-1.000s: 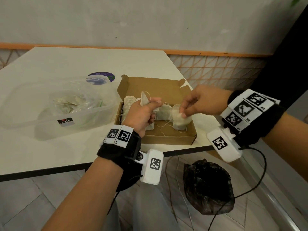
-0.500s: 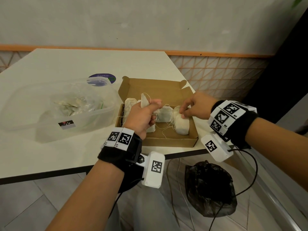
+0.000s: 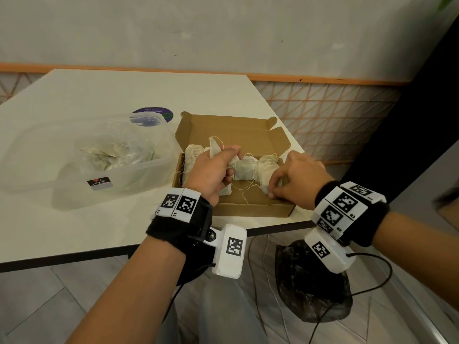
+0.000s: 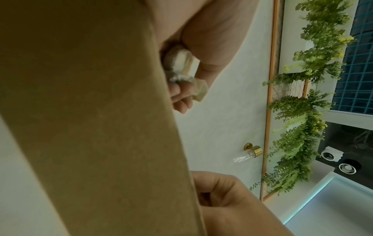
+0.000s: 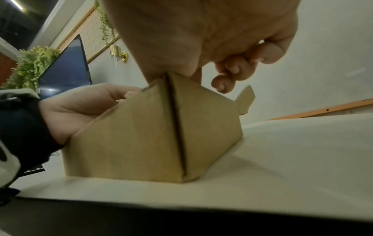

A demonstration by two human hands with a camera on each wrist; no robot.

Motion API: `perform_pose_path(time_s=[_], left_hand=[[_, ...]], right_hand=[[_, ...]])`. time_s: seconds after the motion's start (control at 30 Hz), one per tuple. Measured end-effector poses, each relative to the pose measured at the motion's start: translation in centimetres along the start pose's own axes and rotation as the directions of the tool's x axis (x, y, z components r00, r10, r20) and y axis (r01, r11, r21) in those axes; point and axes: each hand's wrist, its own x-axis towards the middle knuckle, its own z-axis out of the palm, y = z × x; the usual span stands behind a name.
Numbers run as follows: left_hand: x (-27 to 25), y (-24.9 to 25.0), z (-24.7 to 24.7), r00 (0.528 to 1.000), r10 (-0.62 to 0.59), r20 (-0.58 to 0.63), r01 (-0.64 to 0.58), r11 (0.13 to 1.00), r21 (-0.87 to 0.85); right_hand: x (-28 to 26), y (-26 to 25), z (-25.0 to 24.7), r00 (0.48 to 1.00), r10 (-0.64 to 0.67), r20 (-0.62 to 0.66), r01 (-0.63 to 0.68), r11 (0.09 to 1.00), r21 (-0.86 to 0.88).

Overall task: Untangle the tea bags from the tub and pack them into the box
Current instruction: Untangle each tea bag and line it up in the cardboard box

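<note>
An open brown cardboard box (image 3: 248, 211) sits near the table's front right corner, with a row of pale tea bags (image 3: 244, 167) and loose strings inside. My left hand (image 3: 229, 162) hovers over the box's left half and grips a bunch of tea bags (image 3: 214, 147); the left wrist view shows its fingers (image 4: 181, 97) wrapped round them. My right hand (image 3: 273, 188) reaches into the near right corner, fingertips curled down and pinching the end of a tea bag (image 3: 267, 165) lying there. A clear plastic tub (image 3: 139, 180) at left holds more tangled tea bags (image 3: 106, 155).
A purple round sticker (image 3: 154, 111) lies behind the tub. The table's dark front edge (image 3: 74, 258) runs just under my wrists. On the floor below stand a black plastic bag (image 3: 310, 289) and loose cables (image 3: 372, 286). A wall runs behind the table.
My right hand has come down and toward me, lowering its tea bag into the box's near right corner. The left hand has held its bunch in the same place.
</note>
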Motion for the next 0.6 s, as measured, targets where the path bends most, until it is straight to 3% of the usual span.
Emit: perform_pose_path(time_s=[0.07, 0.13, 0.2, 0.27, 0.47, 0.6], left_hand=[[0.0, 0.3, 0.0, 0.999, -0.037, 0.018, 0.038, 0.998, -0.057], [0.0, 0.6, 0.0, 0.993, -0.093, 0.076, 0.103, 0.983, -0.15], [0.0, 0.8, -0.1, 0.983, -0.126, 0.131, 0.154, 0.959, -0.237], [-0.1, 0.8, 0.0, 0.981, -0.151, 0.122, 0.18, 0.942, -0.283], [-0.8, 0.8, 0.4, 0.982, -0.168, 0.083, 0.181, 0.967, -0.178], [-0.9, 0.7, 0.6, 0.981, -0.175, 0.082, 0.185, 0.973, -0.138]], right_hand=[[0.0, 0.1, -0.3, 0.999, -0.014, -0.044, 0.017, 0.997, 0.069], [0.0, -0.2, -0.7, 0.985, -0.038, -0.169, 0.085, 0.956, 0.279], [-0.2, -1.1, -0.8, 0.968, -0.019, -0.25, 0.153, 0.837, 0.526], [-0.5, -2.4, -0.3, 0.978, 0.007, -0.209, 0.15, 0.674, 0.723], [0.4, -4.5, 2.3, 0.969, 0.176, -0.172, 0.079, 0.44, 0.895], [0.5, -4.3, 2.3, 0.95, 0.242, -0.195, 0.126, 0.273, 0.954]])
